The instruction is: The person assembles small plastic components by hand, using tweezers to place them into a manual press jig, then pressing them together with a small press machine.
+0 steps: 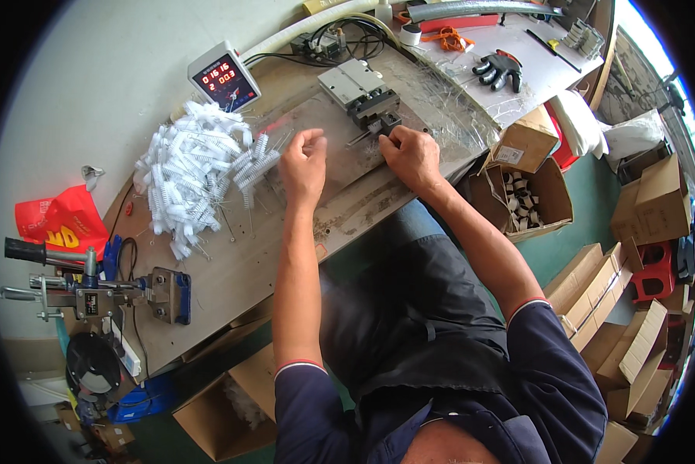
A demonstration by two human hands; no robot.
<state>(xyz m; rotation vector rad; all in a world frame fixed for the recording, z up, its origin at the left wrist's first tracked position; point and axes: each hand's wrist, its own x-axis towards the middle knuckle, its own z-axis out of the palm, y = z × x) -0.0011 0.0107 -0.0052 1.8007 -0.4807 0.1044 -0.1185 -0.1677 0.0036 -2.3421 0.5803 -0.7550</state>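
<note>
- Nearest, along the lower edge: dark navy shirt point(556, 379) with red-and-white sleeve trim, and black apron point(432, 375) across the lap.
- Beyond the shirt, over the near side of the table point(216, 282): left hand point(304, 162), slightly blurred, loosely curled with fingers bent inward. Cannot tell of any hold on a thing.
- Further right: right hand point(411, 157), curled, with thumb and forefinger drawn together just beside the dark clamp point(378, 112) of a metal fixture point(353, 81). Cannot tell of contact or of anything pinched there.
- Between both hands: thin metal rod point(360, 139) at the front of the clamp.
- Left of the left hand, on the table: large heap of white spiral brushes point(185, 170) with thin wire stems, plus a smaller bunch of brushes point(256, 161) between heap and hand.
- Behind the heap: display box point(225, 77) with lit red digits.
- At the table's left end: lever-handled metal device point(92, 298), near a red bag point(61, 220).
- Up at the far right: black-and-grey glove point(500, 71) and orange cord point(449, 39).
- Below the table's right end: cardboard box point(552, 205) with small cream-and-dark pieces point(522, 203) inside.
</note>
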